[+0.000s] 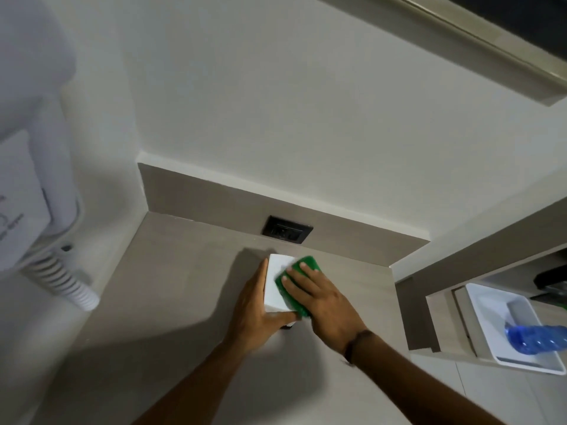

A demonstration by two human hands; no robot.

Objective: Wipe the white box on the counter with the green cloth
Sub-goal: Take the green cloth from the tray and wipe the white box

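While the hands work: both are down on the white box (pixel 276 286), which sits on the table (pixel 171 271) near its back edge, just in front of the low upstand.
Left hand (pixel 254 314): clamped on the box, palm along its left side, thumb hooked across the near edge.
Right hand (pixel 319 299): flat on top, fingers spread, pressing the green cloth (pixel 302 282) onto the box's right half.
Green cloth: bunched under the fingers, spilling over the box's right edge.
Wrist: a dark band (pixel 352 345) on the right one.
Back edge: a dark socket plate (pixel 287 229) set in the upstand, just behind the box.
Left wall: a white wall-mounted appliance (pixel 33 167) with a coiled cord (pixel 66 279) hanging towards the table's left edge.
Right, lower level: a white tray (pixel 491 329) well apart from the box, a blue plastic bottle (pixel 537 338) lying in it.
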